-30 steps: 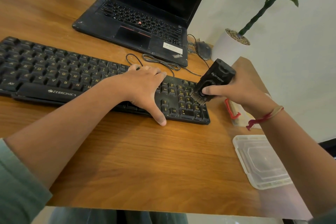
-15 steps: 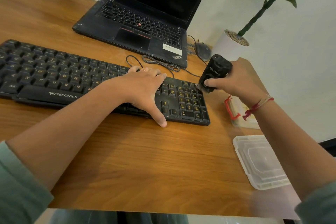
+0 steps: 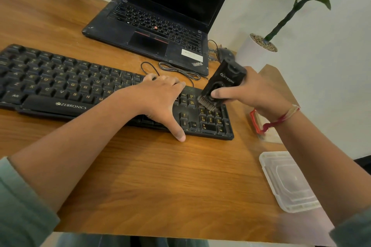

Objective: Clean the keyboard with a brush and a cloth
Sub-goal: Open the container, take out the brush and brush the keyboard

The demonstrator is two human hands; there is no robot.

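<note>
A black Zebronics keyboard lies across the wooden desk. My left hand rests flat on its right-middle part, fingers straight, thumb on the desk at the front edge. My right hand grips a black block-shaped brush, tilted, with its bristles down on the number pad keys at the keyboard's right end. No cloth can be made out with certainty.
An open black laptop stands behind the keyboard, with a coiled cable and a mouse beside it. A white plant pot sits at the back right. A clear plastic lid and a red-edged item lie right.
The brush swept back toward the keyboard's far right edge, then came forward again onto the number pad. My left hand stayed in place on the keyboard.
</note>
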